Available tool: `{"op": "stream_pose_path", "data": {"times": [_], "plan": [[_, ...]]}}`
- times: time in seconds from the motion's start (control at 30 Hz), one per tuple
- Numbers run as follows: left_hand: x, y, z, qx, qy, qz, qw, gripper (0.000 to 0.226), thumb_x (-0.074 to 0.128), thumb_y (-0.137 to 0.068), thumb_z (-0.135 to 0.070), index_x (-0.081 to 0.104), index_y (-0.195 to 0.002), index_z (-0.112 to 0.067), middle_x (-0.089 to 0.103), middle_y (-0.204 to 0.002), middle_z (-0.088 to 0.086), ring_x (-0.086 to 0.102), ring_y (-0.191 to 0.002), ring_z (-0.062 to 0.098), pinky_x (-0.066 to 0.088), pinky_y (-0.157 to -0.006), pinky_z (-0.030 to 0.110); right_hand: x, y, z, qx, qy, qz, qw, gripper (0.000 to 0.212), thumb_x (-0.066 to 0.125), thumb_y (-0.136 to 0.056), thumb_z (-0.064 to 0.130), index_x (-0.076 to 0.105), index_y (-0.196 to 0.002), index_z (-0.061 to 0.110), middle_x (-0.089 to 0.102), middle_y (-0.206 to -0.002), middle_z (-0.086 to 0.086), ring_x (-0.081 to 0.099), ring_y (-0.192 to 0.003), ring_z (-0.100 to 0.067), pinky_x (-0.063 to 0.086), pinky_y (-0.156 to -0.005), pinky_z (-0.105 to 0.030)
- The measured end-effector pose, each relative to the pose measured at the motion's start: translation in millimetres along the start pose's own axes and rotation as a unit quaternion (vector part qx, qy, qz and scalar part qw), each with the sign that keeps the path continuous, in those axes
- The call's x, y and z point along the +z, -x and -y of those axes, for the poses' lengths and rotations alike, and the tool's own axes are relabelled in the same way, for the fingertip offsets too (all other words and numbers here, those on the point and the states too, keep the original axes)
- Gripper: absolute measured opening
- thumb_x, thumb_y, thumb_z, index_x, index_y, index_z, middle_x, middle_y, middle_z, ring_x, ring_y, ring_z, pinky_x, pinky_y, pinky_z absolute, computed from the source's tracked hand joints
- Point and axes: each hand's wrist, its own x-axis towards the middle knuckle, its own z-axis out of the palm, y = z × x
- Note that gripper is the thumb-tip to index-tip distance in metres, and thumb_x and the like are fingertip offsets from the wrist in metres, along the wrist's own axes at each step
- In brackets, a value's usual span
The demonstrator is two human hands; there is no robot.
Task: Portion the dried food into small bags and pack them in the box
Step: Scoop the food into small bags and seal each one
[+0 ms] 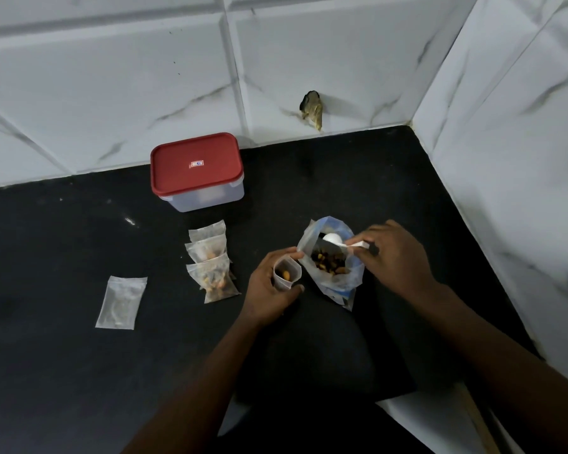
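Left hand (269,290) grips small bag (286,273), just left of large food bag (332,273). Right hand (394,257) pinches white spoon (333,239) inside it. Filled bags (215,280), empty bag (122,303) further left; red-lidded box (195,170) behind-left. Black counter (46,240), white marbled wall tiles (112,77) beyond.

There are three filled small bags (208,254), one empty small bag (121,302), one part-filled small bag (286,274), one large food bag (334,277), one spoon (333,240) and one lidded box (196,172).
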Motion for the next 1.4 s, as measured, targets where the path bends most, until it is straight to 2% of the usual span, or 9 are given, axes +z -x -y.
{"op": "stream_pose_path", "data": {"times": [0.23, 0.47, 0.6, 0.7, 0.9, 0.97, 1.03, 1.13, 1.4], "plan": [[-0.8, 3.6, 6.2, -0.054, -0.004, 0.018, 0.998, 0.056, 0.081, -0.080, -0.003, 0.064, -0.128, -0.026, 0.063, -0.131, -0.013, 0.060, -0.122, -0.001, 0.050, -0.100, 0.023, 15.3, 2.2, 6.2, 0.002, 0.041, 0.022, 0.999, 0.018, 0.073, -0.089, 0.023, 0.077, -0.106, 0.021, 0.069, -0.092, 0.006, 0.058, -0.086, -0.009, 0.053, -0.069, -0.030], [-1.5, -1.6, 6.0, -0.138, -0.021, 0.061, 0.988, 0.062, 0.081, -0.082, -0.011, 0.058, -0.137, -0.029, 0.066, -0.125, -0.010, 0.063, -0.114, 0.004, 0.052, -0.099, 0.028, 32.1, 16.1, 22.6, 0.062, -0.089, 0.032, 0.994, 0.017, 0.072, -0.090, 0.023, 0.077, -0.106, 0.022, 0.075, -0.096, 0.010, 0.067, -0.083, 0.001, 0.058, -0.077, -0.024], [1.2, -5.0, 2.5, -0.162, -0.016, 0.091, 0.982, 0.059, 0.079, -0.084, -0.010, 0.056, -0.135, -0.028, 0.063, -0.126, -0.007, 0.062, -0.113, 0.008, 0.052, -0.094, 0.027, 31.6, 14.3, 30.5, 0.167, -0.148, 0.025, 0.975, 0.018, 0.074, -0.090, 0.018, 0.076, -0.107, 0.019, 0.076, -0.102, 0.008, 0.068, -0.086, 0.006, 0.054, -0.075, -0.011], [4.2, -6.7, 1.4, -0.179, -0.008, 0.106, 0.978, 0.057, 0.078, -0.085, -0.009, 0.055, -0.134, -0.029, 0.062, -0.126, -0.004, 0.063, -0.113, 0.012, 0.054, -0.092, 0.031, 31.0, 8.8, 34.3, 0.208, -0.184, 0.025, 0.960, 0.016, 0.075, -0.089, 0.016, 0.077, -0.105, 0.019, 0.076, -0.100, 0.008, 0.069, -0.087, 0.004, 0.057, -0.080, -0.015], [7.7, -7.2, 1.2, -0.179, 0.050, 0.097, 0.978, 0.052, 0.074, -0.084, -0.002, 0.060, -0.126, -0.030, 0.066, -0.120, -0.004, 0.068, -0.106, 0.012, 0.055, -0.084, 0.027, 37.9, 7.0, 40.8, 0.187, -0.159, 0.042, 0.969, 0.014, 0.074, -0.091, 0.018, 0.078, -0.104, 0.021, 0.076, -0.097, 0.011, 0.070, -0.083, 0.004, 0.058, -0.078, -0.017], [8.2, -7.0, 2.6, -0.181, 0.047, 0.102, 0.977, 0.052, 0.075, -0.084, -0.004, 0.061, -0.127, -0.030, 0.067, -0.120, -0.003, 0.068, -0.107, 0.013, 0.055, -0.086, 0.030, 34.1, 6.6, 38.2, 0.229, -0.197, 0.076, 0.950, 0.013, 0.073, -0.091, 0.015, 0.077, -0.100, 0.022, 0.075, -0.096, 0.013, 0.070, -0.085, 0.004, 0.056, -0.075, -0.014], [8.2, -7.4, 3.3, -0.184, 0.040, 0.106, 0.976, 0.052, 0.075, -0.084, -0.005, 0.061, -0.127, -0.030, 0.067, -0.120, -0.003, 0.068, -0.107, 0.014, 0.057, -0.088, 0.033, 29.5, 4.5, 35.4, 0.299, -0.283, 0.094, 0.907, 0.016, 0.073, -0.090, 0.010, 0.077, -0.096, 0.023, 0.077, -0.095, 0.009, 0.072, -0.084, 0.002, 0.059, -0.075, -0.018], [7.2, -8.8, 2.9, -0.191, 0.037, 0.115, 0.974, 0.052, 0.074, -0.085, -0.005, 0.059, -0.129, -0.028, 0.065, -0.122, -0.003, 0.066, -0.110, 0.016, 0.058, -0.096, 0.040, 26.5, 0.6, 35.9, 0.384, -0.370, 0.080, 0.842, 0.014, 0.073, -0.090, 0.010, 0.079, -0.094, 0.022, 0.078, -0.090, 0.000, 0.067, -0.061, -0.002, 0.054, -0.055, -0.019], [6.1, -6.6, 1.4, -0.183, 0.054, 0.110, 0.975, 0.050, 0.073, -0.087, -0.003, 0.058, -0.125, -0.031, 0.064, -0.122, -0.003, 0.065, -0.110, 0.014, 0.056, -0.093, 0.034, 19.4, 0.5, 39.3, 0.439, -0.436, 0.050, 0.784, 0.008, 0.069, -0.093, 0.014, 0.075, -0.098, 0.015, 0.078, -0.080, 0.000, 0.052, -0.046, -0.006, 0.038, -0.043, -0.019]]}}
